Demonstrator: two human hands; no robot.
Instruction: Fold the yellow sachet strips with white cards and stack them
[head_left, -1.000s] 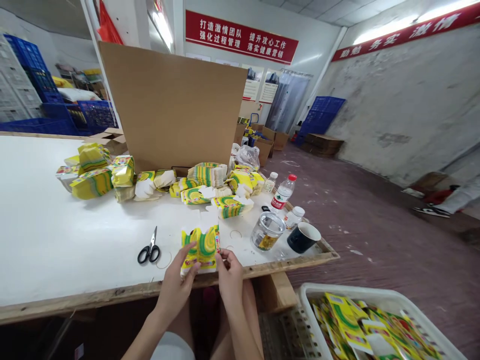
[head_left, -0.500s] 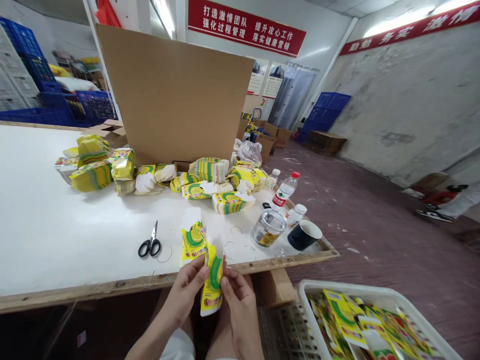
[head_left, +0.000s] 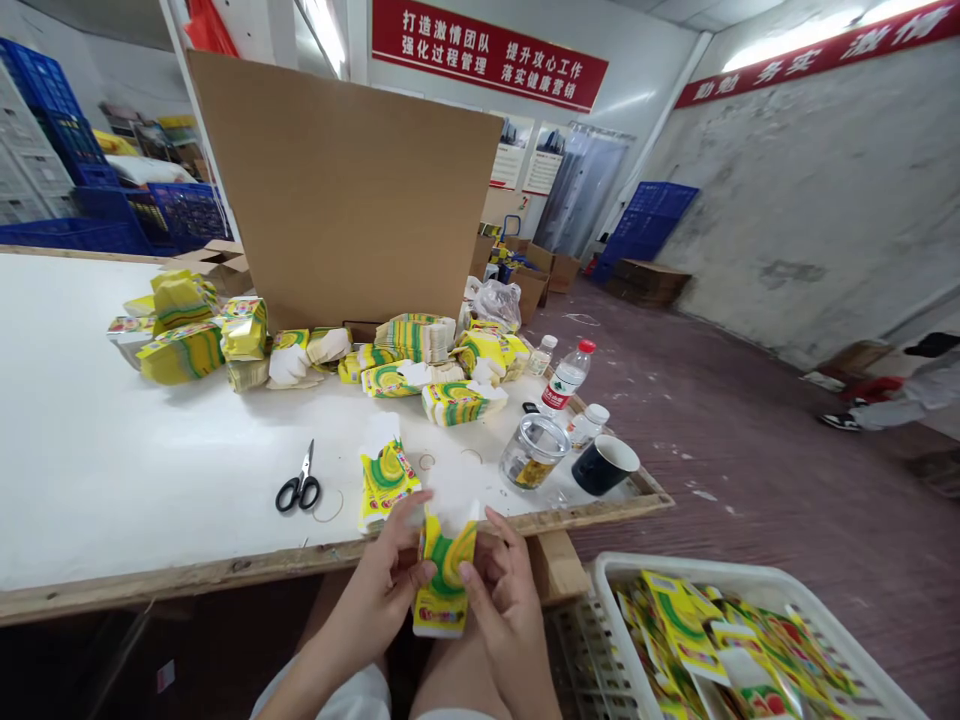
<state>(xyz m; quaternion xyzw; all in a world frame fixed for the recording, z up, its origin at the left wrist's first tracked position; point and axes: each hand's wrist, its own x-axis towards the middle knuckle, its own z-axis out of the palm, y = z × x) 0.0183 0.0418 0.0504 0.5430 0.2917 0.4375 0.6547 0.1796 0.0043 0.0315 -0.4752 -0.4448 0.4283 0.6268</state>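
Note:
Both my hands hold one yellow and green printed card package (head_left: 445, 575) just below the table's front edge. My left hand (head_left: 390, 590) pinches its left side, and my right hand (head_left: 504, 590) pinches its right side. A small stack of the same packages (head_left: 384, 478) lies on the white table (head_left: 112, 470) just above my left hand. Many more bundles of these packages (head_left: 420, 340) lie in a row further back.
Black scissors (head_left: 298, 488) lie left of the small stack. A clear jar (head_left: 534, 452), a dark cup (head_left: 604, 464) and a water bottle (head_left: 566, 380) stand at the table's right corner. A tall cardboard sheet (head_left: 345, 180) stands behind. A white crate (head_left: 622, 580) of packages sits lower right.
I took one package off the small stack and brought it down below the table edge, now held open between both hands. The rest of the stack stayed on the table.

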